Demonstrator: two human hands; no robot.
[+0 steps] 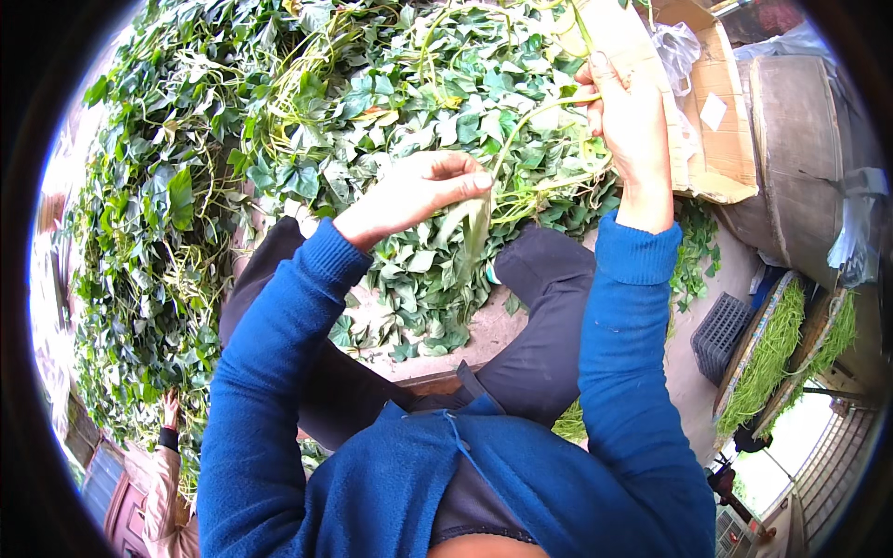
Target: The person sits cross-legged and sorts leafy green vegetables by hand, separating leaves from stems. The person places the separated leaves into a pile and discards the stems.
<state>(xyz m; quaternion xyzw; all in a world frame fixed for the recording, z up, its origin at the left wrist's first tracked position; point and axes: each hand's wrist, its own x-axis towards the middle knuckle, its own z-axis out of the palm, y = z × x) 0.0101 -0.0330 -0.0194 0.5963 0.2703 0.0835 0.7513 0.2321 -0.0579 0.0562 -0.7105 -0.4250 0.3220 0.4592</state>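
Note:
My right hand (631,118) grips a long pale-green vine stem (534,115) at the upper right. From there the stem arcs down to my left hand (425,188), whose thumb and fingers pinch it near a leaf. That leaf (476,234) hangs below my left fingertips and is blurred. Beneath both hands spreads a pile of loose green leaves (418,293), partly between my knees. They look like sweet potato leaves. More stems (537,199) lie below my right hand.
A tall heap of leafy vines (153,230) fills the left side. Another person's hand (170,410) touches its lower edge. At right stand an open cardboard box (722,150), a large brown container (795,153), a dark plastic basket (722,335) and trays of thin green stems (767,356).

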